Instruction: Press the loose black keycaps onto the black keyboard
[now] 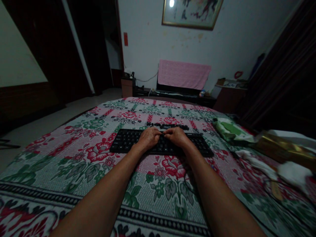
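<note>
A black keyboard (125,140) lies flat on the flowered cloth, its long side facing me. Over its upper middle, my left hand (149,137) is closed, thumb and fingers pressed together. My right hand (175,135) is likewise pinched, its fingertips nearly meeting those of the left. Whatever sits between the fingertips is too small and dark to make out. Just beyond the keyboard's far edge is a row of small black pieces (170,126), which look like loose keycaps. My hands hide part of the keyboard's middle keys.
On the right lie a green and white packet (230,130), a gold box (278,146), crumpled white tissue (295,172) and dark cables (283,200). The flowered cloth (98,194) covers the surface. A pink towel (184,74) hangs over a screen by the far wall.
</note>
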